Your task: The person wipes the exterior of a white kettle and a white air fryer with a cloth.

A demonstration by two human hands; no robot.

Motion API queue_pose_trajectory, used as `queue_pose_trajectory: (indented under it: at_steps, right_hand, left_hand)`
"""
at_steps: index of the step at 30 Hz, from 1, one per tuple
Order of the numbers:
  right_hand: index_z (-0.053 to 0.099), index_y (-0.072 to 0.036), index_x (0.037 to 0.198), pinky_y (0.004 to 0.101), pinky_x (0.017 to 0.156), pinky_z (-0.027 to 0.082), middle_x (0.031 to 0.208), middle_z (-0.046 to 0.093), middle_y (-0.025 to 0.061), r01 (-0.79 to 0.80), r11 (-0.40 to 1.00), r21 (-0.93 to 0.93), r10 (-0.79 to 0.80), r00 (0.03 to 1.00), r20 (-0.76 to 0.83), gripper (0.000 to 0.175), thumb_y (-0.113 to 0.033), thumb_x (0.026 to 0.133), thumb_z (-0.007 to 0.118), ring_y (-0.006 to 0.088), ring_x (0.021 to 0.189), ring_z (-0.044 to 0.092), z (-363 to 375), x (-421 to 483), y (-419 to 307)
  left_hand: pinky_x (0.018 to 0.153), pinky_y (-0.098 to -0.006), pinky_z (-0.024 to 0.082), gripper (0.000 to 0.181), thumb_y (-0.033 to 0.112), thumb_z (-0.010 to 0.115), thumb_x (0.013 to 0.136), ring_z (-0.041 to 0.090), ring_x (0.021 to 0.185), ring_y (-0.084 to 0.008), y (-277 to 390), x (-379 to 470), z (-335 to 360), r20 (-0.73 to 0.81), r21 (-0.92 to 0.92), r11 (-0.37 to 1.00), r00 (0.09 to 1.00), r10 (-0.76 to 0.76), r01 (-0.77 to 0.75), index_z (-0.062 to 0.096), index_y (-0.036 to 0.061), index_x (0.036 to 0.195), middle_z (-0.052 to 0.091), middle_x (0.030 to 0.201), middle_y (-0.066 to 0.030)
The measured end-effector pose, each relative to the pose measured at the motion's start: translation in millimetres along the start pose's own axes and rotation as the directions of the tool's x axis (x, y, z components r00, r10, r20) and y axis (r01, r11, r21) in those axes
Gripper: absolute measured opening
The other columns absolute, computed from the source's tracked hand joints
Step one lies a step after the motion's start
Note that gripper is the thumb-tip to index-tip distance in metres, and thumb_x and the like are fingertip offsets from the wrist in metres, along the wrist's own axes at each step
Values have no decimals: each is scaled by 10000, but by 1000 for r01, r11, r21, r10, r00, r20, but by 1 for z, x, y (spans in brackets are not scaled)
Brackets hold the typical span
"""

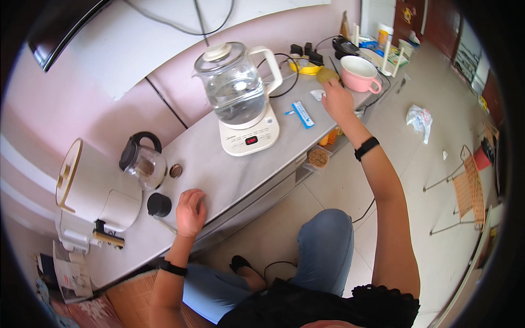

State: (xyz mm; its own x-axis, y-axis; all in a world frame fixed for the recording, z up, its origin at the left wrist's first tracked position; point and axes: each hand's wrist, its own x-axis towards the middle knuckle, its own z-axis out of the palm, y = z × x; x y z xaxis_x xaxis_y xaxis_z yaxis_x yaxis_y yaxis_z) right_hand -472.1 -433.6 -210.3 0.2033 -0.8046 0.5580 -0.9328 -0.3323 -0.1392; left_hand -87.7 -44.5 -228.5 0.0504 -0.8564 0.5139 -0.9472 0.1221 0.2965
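My right hand (338,100) reaches to the far end of the counter, its fingertips closed on the near edge of a round yellowish-brown object (327,74), perhaps a lid. A pink bowl with a handle (358,78) stands just right of it, and a crumpled white tissue (317,95) lies to its left. My left hand (191,212) rests empty on the counter's front edge, fingers loosely bent. Close by are a small black cylindrical container (159,204) and a glass teapot with a black handle (144,166). Between my hands, a glass electric kettle (236,88) with water sits on its lit base (250,137).
A blue-and-white packet (302,115) lies right of the kettle base. A white air fryer (100,190) occupies the left end; a small round brown lid (176,170) lies by the teapot. Cables, a yellow dish (305,67) and a white router (385,59) crowd the far end.
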Motion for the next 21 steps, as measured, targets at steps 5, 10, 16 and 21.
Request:
queue_pose_trajectory:
  at_steps: [5, 10, 16, 21]
  right_hand:
    - [616, -14, 1201, 428, 874, 521, 1246, 633, 177, 69, 839, 540, -209, 956, 203, 475, -295, 829, 712, 372, 998, 661, -28, -23, -74]
    - [536, 13, 1306, 374, 1005, 461, 1299, 620, 208, -60, 680, 731, -387, 817, 428, 718, -338, 750, 825, 333, 1183, 608, -37, -32, -141]
    - [472, 32, 1353, 356, 1059, 421, 1318, 599, 216, -23, 587, 809, -554, 717, 422, 824, -278, 699, 866, 319, 1237, 572, -14, -28, -148]
    - [428, 32, 1394, 347, 1059, 415, 1313, 593, 215, 15, 557, 830, -555, 750, 359, 827, -281, 741, 828, 295, 1255, 560, -7, -34, -150]
  left_hand:
    - [853, -433, 501, 215, -9, 620, 768, 604, 996, -367, 5, 5, -6, 18, -16, 1000, 1000, -20, 20, 649, 37, 976, 656, 1056, -136]
    - [852, -426, 510, 231, -13, 620, 764, 608, 994, -351, -3, -3, -5, 3, -20, 999, 1000, -25, 25, 650, 44, 986, 657, 1059, -125]
    - [854, -424, 514, 234, -8, 622, 761, 611, 996, -343, -2, -1, -4, 6, -47, 998, 999, -40, 40, 652, 47, 986, 661, 1062, -117]
    - [859, -425, 511, 230, -3, 624, 760, 613, 994, -348, -5, -3, -6, 7, -72, 996, 998, -57, 57, 653, 47, 982, 664, 1071, -123]
